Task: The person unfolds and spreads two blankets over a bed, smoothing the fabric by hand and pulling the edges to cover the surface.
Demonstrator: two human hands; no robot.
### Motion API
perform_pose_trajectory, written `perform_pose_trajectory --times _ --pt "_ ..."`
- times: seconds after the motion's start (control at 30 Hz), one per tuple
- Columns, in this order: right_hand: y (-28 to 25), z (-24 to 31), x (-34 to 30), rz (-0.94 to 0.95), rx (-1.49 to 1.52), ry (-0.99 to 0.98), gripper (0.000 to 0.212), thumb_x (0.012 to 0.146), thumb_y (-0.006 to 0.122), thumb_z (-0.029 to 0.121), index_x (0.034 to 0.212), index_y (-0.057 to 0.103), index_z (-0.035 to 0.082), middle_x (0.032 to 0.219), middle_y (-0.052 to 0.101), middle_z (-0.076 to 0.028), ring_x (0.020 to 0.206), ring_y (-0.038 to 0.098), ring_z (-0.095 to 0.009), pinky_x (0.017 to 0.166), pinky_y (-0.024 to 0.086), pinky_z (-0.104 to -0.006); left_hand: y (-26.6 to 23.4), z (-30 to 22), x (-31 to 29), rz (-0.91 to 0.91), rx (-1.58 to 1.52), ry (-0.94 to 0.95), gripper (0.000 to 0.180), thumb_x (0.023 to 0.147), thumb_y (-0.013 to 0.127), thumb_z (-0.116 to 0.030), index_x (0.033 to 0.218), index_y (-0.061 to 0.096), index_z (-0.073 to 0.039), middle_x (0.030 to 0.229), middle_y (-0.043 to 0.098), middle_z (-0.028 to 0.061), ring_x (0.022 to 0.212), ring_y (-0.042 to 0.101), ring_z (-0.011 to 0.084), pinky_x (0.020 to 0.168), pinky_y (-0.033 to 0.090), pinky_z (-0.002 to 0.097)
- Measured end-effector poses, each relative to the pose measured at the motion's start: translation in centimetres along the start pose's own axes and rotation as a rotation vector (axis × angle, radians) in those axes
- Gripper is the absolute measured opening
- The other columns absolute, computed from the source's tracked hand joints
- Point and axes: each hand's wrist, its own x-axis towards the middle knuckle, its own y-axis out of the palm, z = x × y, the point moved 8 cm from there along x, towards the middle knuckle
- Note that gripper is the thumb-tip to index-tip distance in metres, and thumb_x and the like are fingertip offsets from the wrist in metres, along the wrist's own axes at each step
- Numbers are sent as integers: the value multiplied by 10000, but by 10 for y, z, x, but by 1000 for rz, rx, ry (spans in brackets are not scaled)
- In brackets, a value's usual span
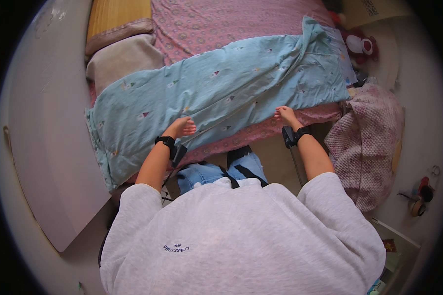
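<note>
The pale blue blanket point(172, 93) lies in a long band across the near side of the bed, over the pink patterned sheet point(206, 24). Its left end reaches past the beige pillow point(123, 59), and its right end is bunched into a twisted fold.

Your left hand point(184, 127) is over the blanket's near part, its fingers stretched out and clamped on nothing visible. Your right hand point(284, 115) is at the near edge with its fingers curled; you cannot tell from this view whether cloth is pinched in them.

The blanket looks thin, soft and light, so it should give easily, with little risk of damage. Expect it to sag between your hands and crease where it is pushed. The cloth probably grips well enough for a loose pinch. The best holds look to be the near long edge, hands well apart, or the end corners; the twisted fold would likely drag several layers together.
</note>
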Motion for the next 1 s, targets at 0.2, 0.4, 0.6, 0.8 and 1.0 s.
perform_pose_trajectory --times 0.2,0.4,0.6,0.8,1.0 --pt "-44 -12 65 66 67 42 178 734 385 135 865 444 30 721 507 -84 594 511 -156 497 423 -265 75 48 67 -118 -396 -203 593 729 396 -376 1096 216 54 1097 302 214 981 359 300 769 356 385" --pt "-62 -32 113 320 57 129 208 731 393 132 909 437 33 736 513 -83 625 509 -144 516 421 -260 89 66 129 -333 -1028 65 717 561 517 -544 1025 330 -31 1037 382 98 960 366 236 803 301 386" --pt "-82 -49 132 360 194 396 254 723 428 214 909 396 46 801 502 -81 672 508 -164 581 430 -290 123 31 117 -341 -1264 391 360 640 577 -258 902 440 -52 901 457 76 852 418 213 774 339 363" --pt "-30 6 174 468 532 444 395 665 509 395 897 437 84 822 516 -76 721 499 -200 628 415 -342 133 -20 31 -365 -969 628 249 652 571 -134 845 466 -17 832 498 77 773 475 184 687 403 278" --pt "-65 155 205 124 565 -183 88 670 433 116 706 456 39 651 479 -43 615 482 -158 553 415 -273 133 -42 -48 -552 -777 752 239 660 558 -83 865 457 -13 853 494 67 781 482 163 676 415 247"
